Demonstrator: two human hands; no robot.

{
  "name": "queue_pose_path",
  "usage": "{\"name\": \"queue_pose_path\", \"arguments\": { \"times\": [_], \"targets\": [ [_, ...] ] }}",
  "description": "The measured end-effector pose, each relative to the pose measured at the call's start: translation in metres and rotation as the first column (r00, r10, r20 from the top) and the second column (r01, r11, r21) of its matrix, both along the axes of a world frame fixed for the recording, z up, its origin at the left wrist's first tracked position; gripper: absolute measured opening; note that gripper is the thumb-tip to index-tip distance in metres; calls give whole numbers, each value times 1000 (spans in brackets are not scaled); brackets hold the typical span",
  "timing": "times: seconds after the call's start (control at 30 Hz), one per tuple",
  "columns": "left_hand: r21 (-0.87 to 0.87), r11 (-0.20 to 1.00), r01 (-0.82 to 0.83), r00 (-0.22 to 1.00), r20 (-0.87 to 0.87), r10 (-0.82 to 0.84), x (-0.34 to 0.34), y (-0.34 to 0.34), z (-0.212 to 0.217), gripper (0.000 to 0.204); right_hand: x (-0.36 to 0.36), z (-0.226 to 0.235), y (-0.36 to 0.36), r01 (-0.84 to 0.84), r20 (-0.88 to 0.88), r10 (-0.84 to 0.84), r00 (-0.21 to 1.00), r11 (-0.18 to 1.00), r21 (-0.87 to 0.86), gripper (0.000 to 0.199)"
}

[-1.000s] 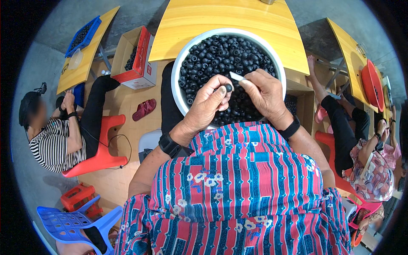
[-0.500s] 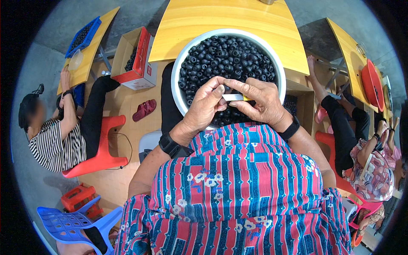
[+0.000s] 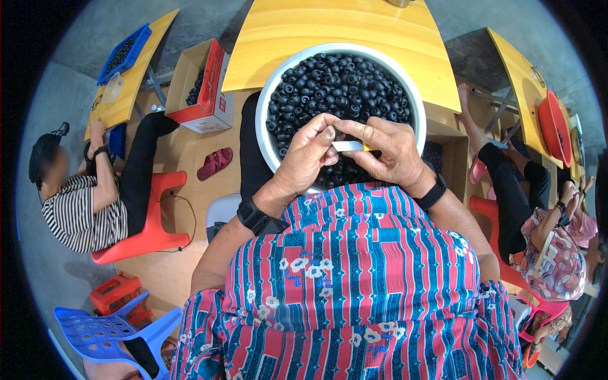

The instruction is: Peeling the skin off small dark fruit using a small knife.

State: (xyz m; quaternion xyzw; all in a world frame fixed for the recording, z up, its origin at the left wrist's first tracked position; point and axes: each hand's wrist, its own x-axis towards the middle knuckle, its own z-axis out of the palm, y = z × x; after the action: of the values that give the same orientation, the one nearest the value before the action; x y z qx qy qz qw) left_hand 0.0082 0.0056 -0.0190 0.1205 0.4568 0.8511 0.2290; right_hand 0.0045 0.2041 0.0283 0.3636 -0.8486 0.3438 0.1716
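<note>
A wide metal basin (image 3: pixel 261 130) full of small, dark, round olive-like fruits (image 3: pixel 342 82), many with ring-shaped ends, sits before me. Above its near part, my left hand (image 3: pixel 310 147) is closed in a pinch, with a dark fruit (image 3: pixel 340 135) partly hidden at the fingertips. My right hand (image 3: pixel 387 149) grips a small knife (image 3: pixel 347 145); its short pale blade points toward my left thumb, and a bit of yellow handle shows between the fingers. Both hands nearly touch at the index fingertips.
Beyond the basin stands a yellow table (image 3: pixel 342 25). To the left are a red-and-white carton (image 3: pixel 212 104), maroon slippers (image 3: pixel 215 163) and a person (image 3: pixel 88 212) on a red stool. Another person (image 3: pixel 551 247) sits at right, near a red basin (image 3: pixel 555 130). A blue chair (image 3: pixel 101 329) stands lower left.
My hands and the knife stay almost in place, with only slight finger movement. At left, the other person's raised hand has lowered a little.
</note>
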Motion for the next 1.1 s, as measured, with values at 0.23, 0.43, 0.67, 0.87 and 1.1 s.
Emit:
{"name": "queue_pose_path", "arguments": {
  "times": [0.23,0.43,0.67,0.87,1.1],
  "targets": [
    [292,956,-13,992,122,-24,-2,-8,16,24,-6,-11,4,182,289,-88,953,931,-317,38],
    [291,949,-121,978,201,63,-7,-33,31,24,-7,-9,2,231,247,-150,957,911,-343,33],
    [-479,875,-72,995,-94,30,-6,-33,40,13,-10,-13,3,219,189,-160,969,911,-350,33],
    [-702,483,-523,708,-673,-213,-4,-15,44,17,-9,-10,4,208,206,-141,968,912,-353,33],
    [-694,350,-629,573,-718,-395,-7,-13,46,26,-9,-11,3,202,212,-134,968,917,-344,33]
  ]
}}
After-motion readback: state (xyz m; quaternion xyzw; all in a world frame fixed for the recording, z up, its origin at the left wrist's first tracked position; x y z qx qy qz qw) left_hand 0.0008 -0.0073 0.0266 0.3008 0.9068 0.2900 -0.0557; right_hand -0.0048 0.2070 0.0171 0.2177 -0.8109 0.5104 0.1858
